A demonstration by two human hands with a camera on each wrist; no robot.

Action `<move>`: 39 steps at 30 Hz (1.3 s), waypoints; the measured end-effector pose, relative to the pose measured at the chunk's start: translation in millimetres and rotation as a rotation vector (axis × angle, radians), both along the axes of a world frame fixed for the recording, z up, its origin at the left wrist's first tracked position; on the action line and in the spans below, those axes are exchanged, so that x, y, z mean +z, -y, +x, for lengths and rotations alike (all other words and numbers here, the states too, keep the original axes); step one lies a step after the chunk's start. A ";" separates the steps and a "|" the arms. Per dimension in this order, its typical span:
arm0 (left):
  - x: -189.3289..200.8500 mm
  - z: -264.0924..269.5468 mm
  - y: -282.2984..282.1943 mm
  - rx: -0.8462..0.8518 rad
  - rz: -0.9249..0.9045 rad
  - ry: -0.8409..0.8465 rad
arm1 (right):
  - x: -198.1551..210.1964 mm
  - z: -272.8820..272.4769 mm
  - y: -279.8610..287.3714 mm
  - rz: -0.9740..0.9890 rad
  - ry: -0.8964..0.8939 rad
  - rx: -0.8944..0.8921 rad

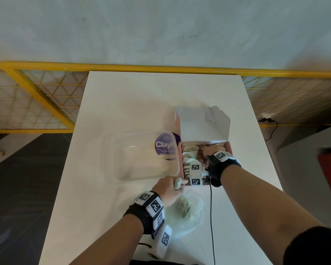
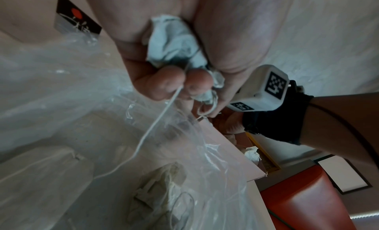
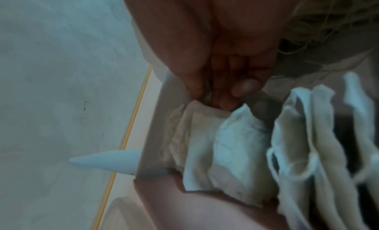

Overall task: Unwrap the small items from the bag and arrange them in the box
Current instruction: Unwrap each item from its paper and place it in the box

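A pink box [image 1: 230, 148] with its white lid [image 1: 203, 123] standing open sits mid-table and holds a row of upright white tea bags [image 1: 189, 152]. My right hand [image 1: 208, 152] reaches into its far end. In the right wrist view the right hand [image 3: 225, 94] pinches the top of a cream tea bag [image 3: 197, 120] beside the box wall [image 3: 151, 136]. My left hand [image 1: 170, 188] hovers by the box's near corner and grips a crumpled tea bag [image 2: 174, 44] whose string [image 2: 156, 123] dangles. Under it lies a clear plastic bag [image 1: 187, 215] with more tea bags [image 2: 160, 193] inside.
A clear plastic tub [image 1: 141, 155] with a purple label stands on the white table [image 1: 122, 104], touching the box's left side. A black cable [image 1: 211, 217] runs from my right wrist to the near edge. A yellow railing [image 1: 161, 68] lies beyond the far edge.
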State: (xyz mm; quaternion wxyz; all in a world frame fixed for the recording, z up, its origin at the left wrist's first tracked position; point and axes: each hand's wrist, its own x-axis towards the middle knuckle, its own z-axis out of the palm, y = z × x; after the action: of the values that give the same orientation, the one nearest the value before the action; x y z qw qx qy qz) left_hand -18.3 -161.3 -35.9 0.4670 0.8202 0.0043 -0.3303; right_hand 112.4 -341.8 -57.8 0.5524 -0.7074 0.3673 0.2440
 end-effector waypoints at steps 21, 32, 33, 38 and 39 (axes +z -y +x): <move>-0.7 -2.1 0.4 0.021 -0.033 0.004 | 53.7 -19.6 15.4 -0.683 0.595 0.366; -0.8 -2.2 1.3 0.022 -0.022 0.010 | 61.6 -55.0 36.5 -0.294 0.429 0.576; -1.1 -1.8 1.6 0.026 -0.021 0.006 | 59.7 -58.6 35.1 -0.253 0.405 0.580; -0.7 -1.2 1.9 0.030 -0.012 -0.004 | 59.6 -70.1 27.1 -0.133 0.260 0.679; -0.7 -1.2 2.0 0.031 -0.012 -0.006 | 59.1 -69.8 27.1 -0.097 0.258 0.665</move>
State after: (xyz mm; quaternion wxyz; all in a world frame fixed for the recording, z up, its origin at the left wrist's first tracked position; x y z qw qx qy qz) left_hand -19.5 -163.4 -36.6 0.4768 0.8163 0.0164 -0.3256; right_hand 42.6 -368.9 1.2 0.4504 -0.8386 0.0557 0.3013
